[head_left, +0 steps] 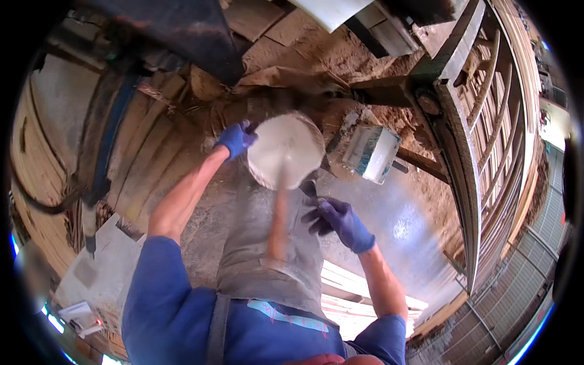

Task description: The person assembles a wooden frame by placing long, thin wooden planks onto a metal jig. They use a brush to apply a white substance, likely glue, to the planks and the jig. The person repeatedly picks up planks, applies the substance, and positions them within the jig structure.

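Note:
In front of my apron stands a round bucket (pixel 295 141) of thick off-white paste. My left hand (pixel 237 140), in a blue glove, is closed at its left rim. A wooden stick (pixel 278 228), smeared by motion, rises out of the paste toward me; neither hand touches it. My right hand (pixel 345 225), gloved too, is to the right of the stick, fingers curled. A dark flat tool (pixel 309 186), perhaps a scraper, sticks out past its thumb toward the bucket; its handle is hidden by the fingers. To the bucket's right sits a paste-smeared rectangular container (pixel 372 153), pale inside with green-blue sides.
A heavy metal frame (pixel 447 121) with curved bars rises at the right, beside stacked wooden strips (pixel 526 121). Dark machine parts (pixel 176 30) overhang the far left. Boards and sawdust lie behind the bucket. Pale strips (pixel 350 286) lie by my right forearm.

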The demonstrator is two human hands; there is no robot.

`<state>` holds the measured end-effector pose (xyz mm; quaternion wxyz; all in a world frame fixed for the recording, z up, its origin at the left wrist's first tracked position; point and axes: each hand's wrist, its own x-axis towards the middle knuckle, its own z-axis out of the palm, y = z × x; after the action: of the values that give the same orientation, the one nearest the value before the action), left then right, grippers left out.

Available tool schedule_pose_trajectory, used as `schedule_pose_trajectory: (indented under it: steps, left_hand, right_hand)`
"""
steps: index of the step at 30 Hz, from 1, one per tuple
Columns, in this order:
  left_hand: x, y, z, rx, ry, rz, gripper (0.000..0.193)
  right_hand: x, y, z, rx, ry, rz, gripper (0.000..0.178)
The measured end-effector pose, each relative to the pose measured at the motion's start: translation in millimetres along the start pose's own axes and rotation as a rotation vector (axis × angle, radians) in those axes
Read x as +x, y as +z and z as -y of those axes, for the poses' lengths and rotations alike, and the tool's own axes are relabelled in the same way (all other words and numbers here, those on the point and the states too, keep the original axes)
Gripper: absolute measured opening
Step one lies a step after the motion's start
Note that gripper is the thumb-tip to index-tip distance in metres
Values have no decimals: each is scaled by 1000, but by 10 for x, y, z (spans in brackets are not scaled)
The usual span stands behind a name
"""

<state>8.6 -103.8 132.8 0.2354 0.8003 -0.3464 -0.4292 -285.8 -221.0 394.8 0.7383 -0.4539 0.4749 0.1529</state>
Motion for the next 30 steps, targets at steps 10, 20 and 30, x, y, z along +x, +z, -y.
schedule_pose_trajectory:
  steps: [10,20,30]
  left_hand:
    - [260,-102,1447,66,63,110,37]
    - [-1276,-373,1422,-1573,-441,-134,53]
    - [-3182,-243,1727,-895,-1079,23,60]
  right_hand:
    - [2684,-1317,-1482,-1082,44,-804,48]
    - [2199,-1142,-1958,-691,-461,-744,41]
    - [2269,-479,-2854,-527,-160,-618,37]
